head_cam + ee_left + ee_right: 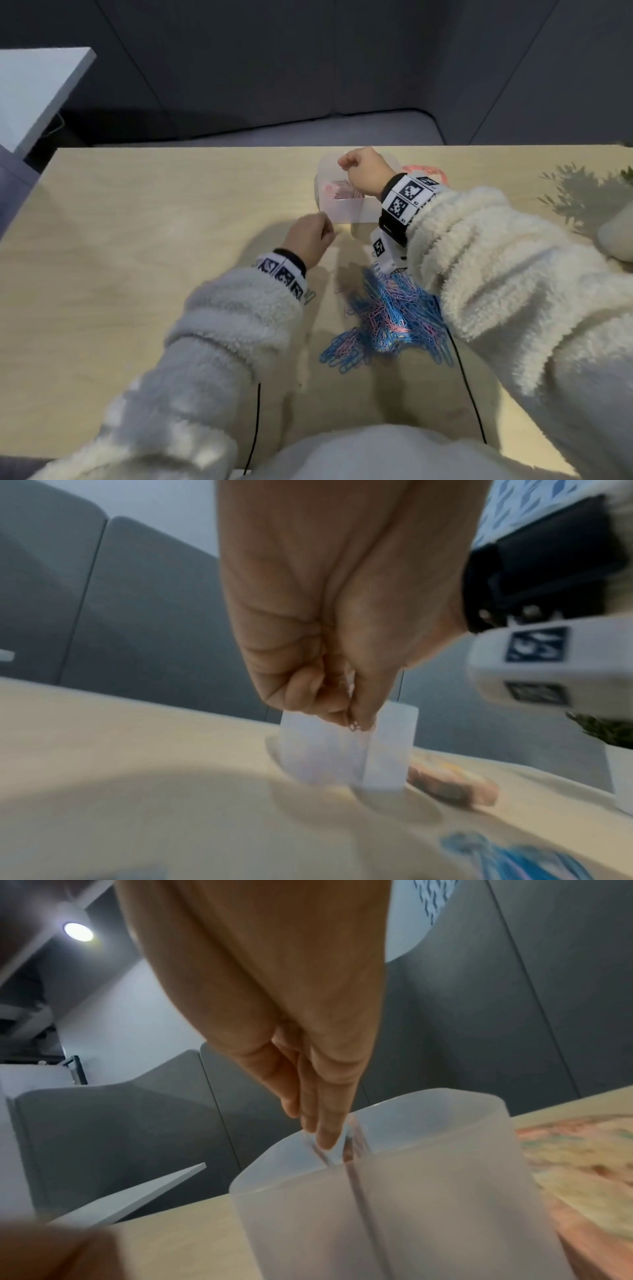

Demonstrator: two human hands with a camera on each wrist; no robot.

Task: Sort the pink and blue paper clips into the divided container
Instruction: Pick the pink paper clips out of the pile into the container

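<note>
From the head camera, a translucent divided container (pixel 346 209) is standing near the far edge of the desk (pixel 137 274), with pink clips (pixel 339 192) lying in its left compartment. The right hand (pixel 364 171) is hovering over the container's far part with fingers curled downward; what it is pinching, if anything, cannot be told from here. The left hand (pixel 310 236) is sitting just beside the container's near left corner, fingers curled in toward the thumb. A mixed heap of blue and pink paper clips (pixel 390 315) is lying toward the near edge of the desk, between the two fleecy sleeves. In the left wrist camera, the left hand (pixel 325 642) is hanging above the desk in front of the container (pixel 390 750), its fingertips (pixel 356 718) bunched together and seemingly pinching something small, though blur is hiding what it is. In the right wrist camera, the right hand (pixel 291 1015) is pointing down with its fingers (pixel 325 1123) held close together and nearly straight, their tips reaching over the container (pixel 411 1218) right at its middle divider; whether they are gripping a clip is unclear.
</note>
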